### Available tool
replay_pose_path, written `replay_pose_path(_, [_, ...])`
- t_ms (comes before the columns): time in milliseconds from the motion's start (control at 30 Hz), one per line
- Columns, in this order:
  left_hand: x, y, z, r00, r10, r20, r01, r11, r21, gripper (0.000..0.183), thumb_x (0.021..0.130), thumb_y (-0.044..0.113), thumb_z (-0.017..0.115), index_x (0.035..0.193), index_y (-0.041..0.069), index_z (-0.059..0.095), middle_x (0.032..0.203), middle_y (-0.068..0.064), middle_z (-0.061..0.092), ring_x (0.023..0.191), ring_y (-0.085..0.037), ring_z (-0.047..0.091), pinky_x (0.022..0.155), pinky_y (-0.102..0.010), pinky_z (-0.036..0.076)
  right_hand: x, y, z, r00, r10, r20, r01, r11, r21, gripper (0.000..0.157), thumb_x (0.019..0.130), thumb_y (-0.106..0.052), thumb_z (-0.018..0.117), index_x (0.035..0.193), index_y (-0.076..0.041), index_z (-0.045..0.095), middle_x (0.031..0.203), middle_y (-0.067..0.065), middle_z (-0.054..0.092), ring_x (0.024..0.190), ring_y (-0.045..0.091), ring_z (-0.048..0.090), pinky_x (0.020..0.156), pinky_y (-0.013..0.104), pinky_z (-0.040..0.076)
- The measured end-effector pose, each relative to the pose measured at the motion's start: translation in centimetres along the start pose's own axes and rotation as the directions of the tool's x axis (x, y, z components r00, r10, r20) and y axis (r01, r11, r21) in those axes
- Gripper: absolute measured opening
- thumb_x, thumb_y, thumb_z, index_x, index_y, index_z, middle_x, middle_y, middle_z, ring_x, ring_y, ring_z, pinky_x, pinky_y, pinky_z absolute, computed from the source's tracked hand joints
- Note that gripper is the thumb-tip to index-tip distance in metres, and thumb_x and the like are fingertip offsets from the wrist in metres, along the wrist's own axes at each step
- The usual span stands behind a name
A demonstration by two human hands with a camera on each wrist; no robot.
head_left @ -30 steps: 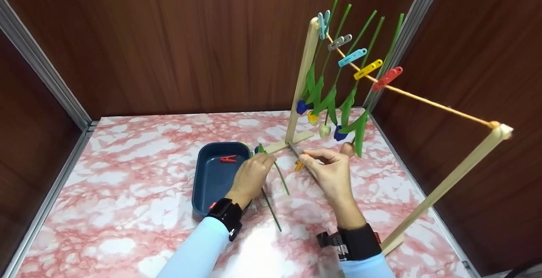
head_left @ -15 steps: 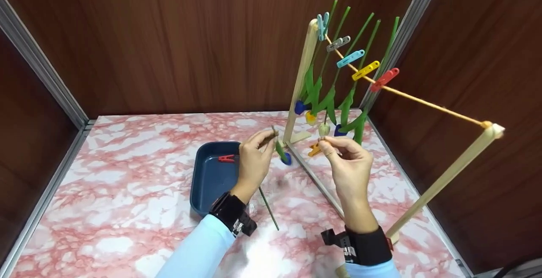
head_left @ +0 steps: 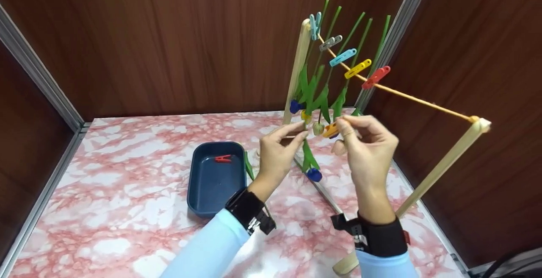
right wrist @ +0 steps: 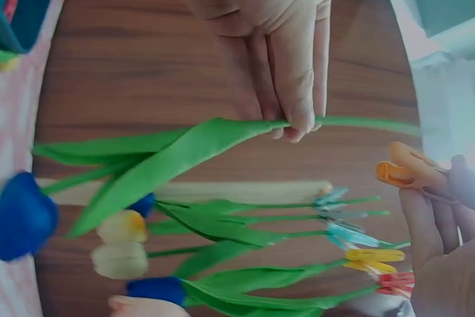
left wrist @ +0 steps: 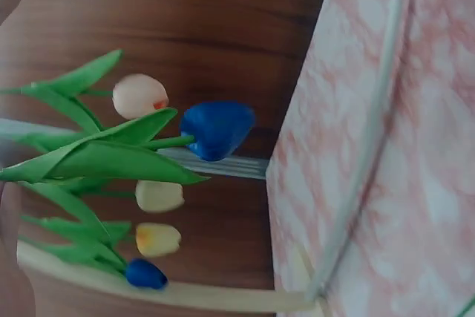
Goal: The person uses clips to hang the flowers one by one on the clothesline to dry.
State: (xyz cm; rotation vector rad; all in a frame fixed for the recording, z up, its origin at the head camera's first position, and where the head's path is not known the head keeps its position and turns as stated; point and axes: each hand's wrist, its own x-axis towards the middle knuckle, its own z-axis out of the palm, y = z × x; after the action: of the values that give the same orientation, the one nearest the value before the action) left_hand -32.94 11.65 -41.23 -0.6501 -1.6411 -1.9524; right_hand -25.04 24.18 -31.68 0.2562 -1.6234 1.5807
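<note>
My left hand pinches the green stem of a blue artificial tulip, whose bloom points down. In the right wrist view, its leaves lie below the pinching fingers and the bare stem runs past them. My right hand holds an orange clothespin between thumb and fingers, close to the upper stem. Behind both hands several tulips hang head down from a cord, held by clothespins; a red clothespin is the nearest of them. My right hand partly hides the hanging blooms.
A dark blue tub stands left of my hands with a red clothespin inside. A green leaf lies against its right side. Wooden posts carry the cord, the nearer post at right. A bar runs along the table between them.
My left hand has lifted the blue tulip from beside the tub, turned it bloom down and carried it right. My right hand has risen and moved right with the orange clothespin.
</note>
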Motion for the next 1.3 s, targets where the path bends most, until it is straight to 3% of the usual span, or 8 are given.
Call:
replay_pose_path(133, [0.5,1.2,1.8,0.999,-0.002,0.042,0.003,0.999,-0.034,0.024,0.085,0.01,0.076,0.109,0.004,0.074,0.101,-0.009,0.075,0.083,-0.011,0.072,0.073,-0.026,0.059,1.3,-1.7,-0.3,0.997,-0.046,-0.055,0.044,0.998,-0.038,0.013,0.081,0.002,0.078,0.086,0.012,0.071,0.081,0.017,0.072,0.063,0.014,0.061,0.056,0.019,0.047])
replay_pose_path(333, [1.2,2.6,4.3,0.993,0.049,0.103,-0.048,0.999,-0.014,0.023,0.087,0.017,0.075,0.109,0.008,0.075,0.102,-0.003,0.075,0.084,-0.006,0.07,0.073,-0.024,0.058,3.8,-4.3,-0.4,0.973,-0.117,-0.2,0.123,0.992,0.018,0.019,0.078,0.0,0.081,0.086,0.014,0.07,0.08,0.019,0.071,0.066,0.018,0.065,0.063,0.023,0.053])
replay_pose_path(567, [2.2,3.6,6.3,0.989,0.067,0.131,-0.065,0.998,-0.021,0.021,0.089,0.016,0.074,0.109,0.008,0.075,0.101,0.002,0.075,0.081,-0.003,0.067,0.069,-0.023,0.057,6.0,-5.9,-0.3,0.95,-0.036,-0.311,0.095,0.979,0.178,0.022,0.071,0.005,0.084,0.083,0.015,0.069,0.076,0.019,0.07,0.061,0.02,0.064,0.063,0.023,0.056])
replay_pose_path(733, [2.7,4.1,7.4,0.989,0.055,0.135,-0.053,0.998,-0.015,0.021,0.089,0.015,0.074,0.108,0.008,0.075,0.101,0.002,0.075,0.081,0.0,0.067,0.069,-0.021,0.057,6.7,-6.5,-0.6,0.938,-0.055,-0.341,0.117,0.979,0.165,0.019,0.071,0.007,0.084,0.082,0.014,0.07,0.076,0.019,0.07,0.063,0.022,0.064,0.063,0.024,0.055])
replay_pose_path(1000, [3.5,4.2,8.9,0.989,0.051,0.14,-0.052,0.999,0.006,0.021,0.088,0.015,0.075,0.107,0.008,0.076,0.1,0.001,0.075,0.083,0.003,0.066,0.071,-0.019,0.057,7.6,-7.3,-0.9,0.916,-0.092,-0.391,0.125,0.99,0.059,0.013,0.073,0.005,0.083,0.081,0.009,0.072,0.079,0.018,0.071,0.067,0.023,0.064,0.066,0.023,0.052])
replay_pose_path(1167, [4.0,4.4,9.7,0.99,0.046,0.136,-0.052,0.998,0.04,0.021,0.088,0.018,0.075,0.107,0.01,0.076,0.1,0.003,0.075,0.084,0.006,0.066,0.072,-0.017,0.055,8.2,-7.3,-1.1,0.915,-0.111,-0.388,0.075,0.991,-0.107,0.007,0.077,0.001,0.081,0.08,0.002,0.075,0.082,0.014,0.072,0.072,0.022,0.066,0.069,0.025,0.051])
replay_pose_path(1300, [4.0,4.4,10.4,0.987,0.039,0.153,-0.047,0.997,0.053,0.021,0.088,0.019,0.075,0.108,0.011,0.076,0.101,0.005,0.075,0.085,0.007,0.065,0.074,-0.015,0.054,8.8,-6.6,-1.5,0.921,-0.119,-0.371,0.029,0.971,-0.238,0.008,0.079,-0.003,0.081,0.083,0.001,0.076,0.084,0.012,0.072,0.071,0.019,0.066,0.069,0.024,0.051])
